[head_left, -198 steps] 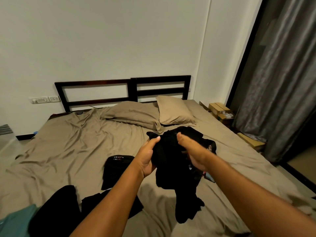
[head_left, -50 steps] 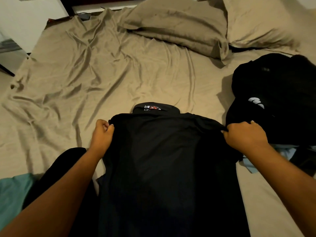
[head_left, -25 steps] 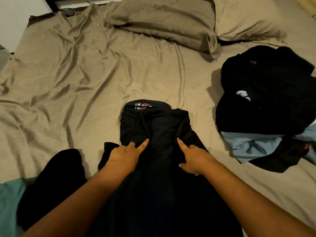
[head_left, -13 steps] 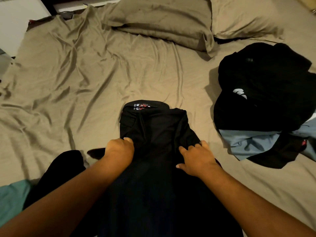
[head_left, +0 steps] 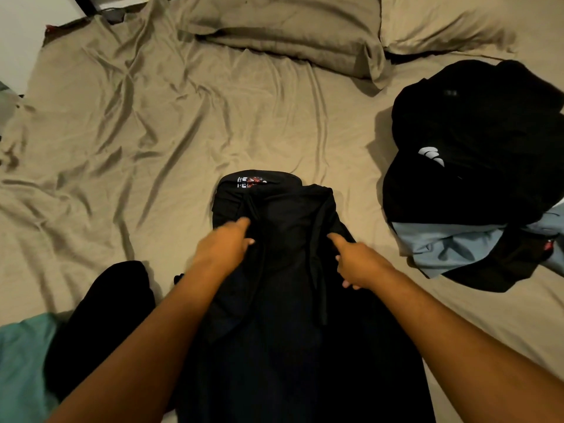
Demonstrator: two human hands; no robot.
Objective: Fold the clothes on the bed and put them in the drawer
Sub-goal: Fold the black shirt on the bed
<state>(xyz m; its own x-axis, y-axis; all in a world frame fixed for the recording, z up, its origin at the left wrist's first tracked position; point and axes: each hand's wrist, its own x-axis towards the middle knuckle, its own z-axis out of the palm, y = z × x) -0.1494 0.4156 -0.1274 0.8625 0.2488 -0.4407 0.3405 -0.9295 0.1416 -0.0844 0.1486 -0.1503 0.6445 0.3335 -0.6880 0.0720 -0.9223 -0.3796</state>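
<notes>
A black shirt (head_left: 283, 300) lies lengthwise on the tan bed sheet (head_left: 137, 123) in front of me, both sides folded in toward its middle. Its far end overlaps a folded black garment with a small red and white print (head_left: 253, 181). My left hand (head_left: 224, 247) rests on the shirt's left fold with the forefinger stretched forward. My right hand (head_left: 355, 261) rests on the right fold, forefinger also pointing forward. Neither hand grips the cloth.
A heap of black clothes (head_left: 476, 154) over a light blue garment (head_left: 442, 245) lies on the right. Another black garment (head_left: 100, 312) and a teal one (head_left: 21, 361) lie at the near left. Two tan pillows (head_left: 290, 29) sit at the bed's head.
Earlier I held the shirt spread wide by its shoulders; the sides then went in. In the last half second my hands left the outer edges and now press flat on the folds.
</notes>
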